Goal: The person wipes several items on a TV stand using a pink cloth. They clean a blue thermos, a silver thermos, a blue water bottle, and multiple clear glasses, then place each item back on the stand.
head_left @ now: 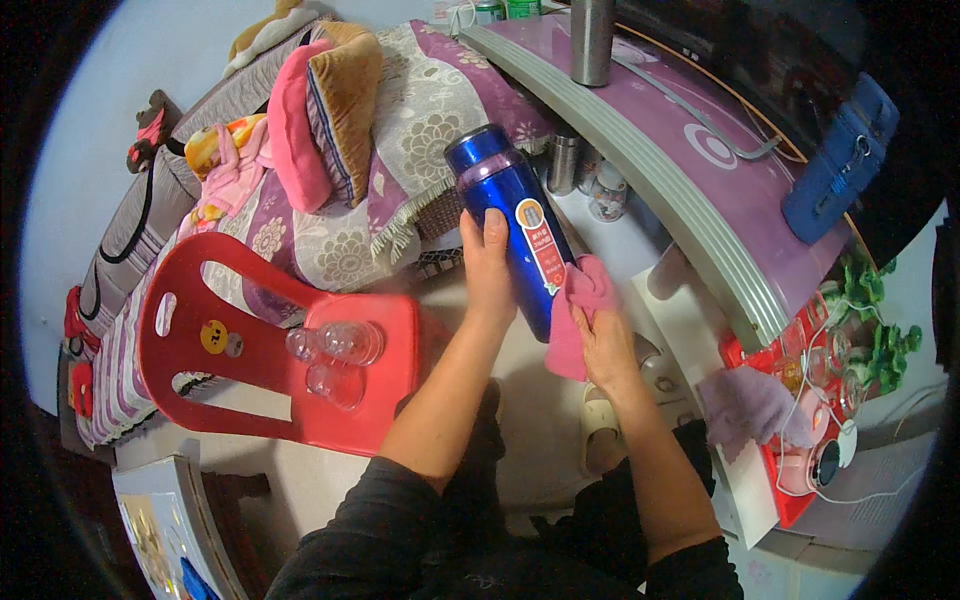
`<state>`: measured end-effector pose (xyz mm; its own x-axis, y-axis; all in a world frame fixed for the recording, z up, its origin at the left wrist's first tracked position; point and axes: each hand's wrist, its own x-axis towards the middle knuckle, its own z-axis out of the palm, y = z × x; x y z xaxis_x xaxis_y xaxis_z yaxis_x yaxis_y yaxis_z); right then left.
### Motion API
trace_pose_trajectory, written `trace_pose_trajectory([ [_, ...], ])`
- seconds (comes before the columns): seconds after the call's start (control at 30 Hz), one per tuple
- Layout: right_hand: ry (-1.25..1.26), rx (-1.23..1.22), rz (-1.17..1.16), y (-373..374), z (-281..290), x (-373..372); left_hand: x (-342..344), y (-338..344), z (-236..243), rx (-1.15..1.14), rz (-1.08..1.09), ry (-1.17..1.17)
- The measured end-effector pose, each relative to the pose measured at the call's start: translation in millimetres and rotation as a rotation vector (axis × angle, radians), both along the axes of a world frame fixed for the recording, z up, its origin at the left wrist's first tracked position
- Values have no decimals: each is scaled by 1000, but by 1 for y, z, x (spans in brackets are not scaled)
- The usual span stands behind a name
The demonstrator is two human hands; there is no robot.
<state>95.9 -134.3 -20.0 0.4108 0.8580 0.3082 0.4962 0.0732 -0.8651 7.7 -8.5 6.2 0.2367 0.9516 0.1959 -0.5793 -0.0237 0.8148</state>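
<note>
Above the floor, between the red chair (392,385) and the purple worktop (690,140), holds the blue flask (518,240) in the air in front of the body. Grasps it bare with the left hand (487,265) at about mid-length on its left side, thumb over the front, other fingers hidden behind. Grips the pink cloth (567,345) in the right hand (602,335), bunched against the lower right side of the flask; cannot tell the pressure through the folds. Runs the flask's long axis aslant: cap (478,149) up and to the left, away from the body; base down and to the right, nearer the body and just beside the cloth. Has the left hand nearer the cap, the right nearer the base, the cap touched by neither. Shows, to the left, clear vessels (352,343) on the chair seat, well apart from both hands; ahead and to the right, a steel bottle (592,45) on the worktop.
</note>
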Motion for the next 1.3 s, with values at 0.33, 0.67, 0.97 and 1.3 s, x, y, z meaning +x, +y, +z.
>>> trace_pose_trajectory([
  [0.33,-60,5,-117,3,14,1,17,-21,-15,83,-134,295],
  [0.67,183,339,-252,18,27,0,15,-31,-18,317,-197,488],
  [0.97,140,340,-381,29,16,16,6,-36,-5,536,-220,643],
  [1.3,784,399,-374,27,11,25,-9,-33,4,702,-286,876],
])
